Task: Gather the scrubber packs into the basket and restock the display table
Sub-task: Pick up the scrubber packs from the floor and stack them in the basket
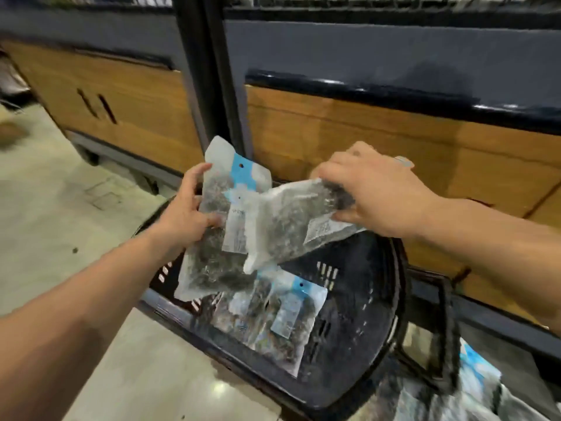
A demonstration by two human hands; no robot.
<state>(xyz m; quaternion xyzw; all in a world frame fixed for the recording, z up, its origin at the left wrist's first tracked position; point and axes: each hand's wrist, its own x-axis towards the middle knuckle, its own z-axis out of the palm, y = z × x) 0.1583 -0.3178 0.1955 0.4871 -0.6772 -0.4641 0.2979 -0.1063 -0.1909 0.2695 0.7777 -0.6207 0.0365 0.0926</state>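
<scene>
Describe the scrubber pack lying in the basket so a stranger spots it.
Find the black basket before the wood-panelled counter. One clear pack lies flat inside it. Unlike the upright pack in the left hand and the slanted pack in the right hand, nothing holds it.

One view only: head-worn wide-angle cam, pitched forward and down. Close range: left hand (188,214) and right hand (373,189) mid-frame, basket (364,284) just below at lower centre. Wooden cabinet front (364,138) spans the upper frame, floor (60,208) at left. Motion blur throughout.
</scene>
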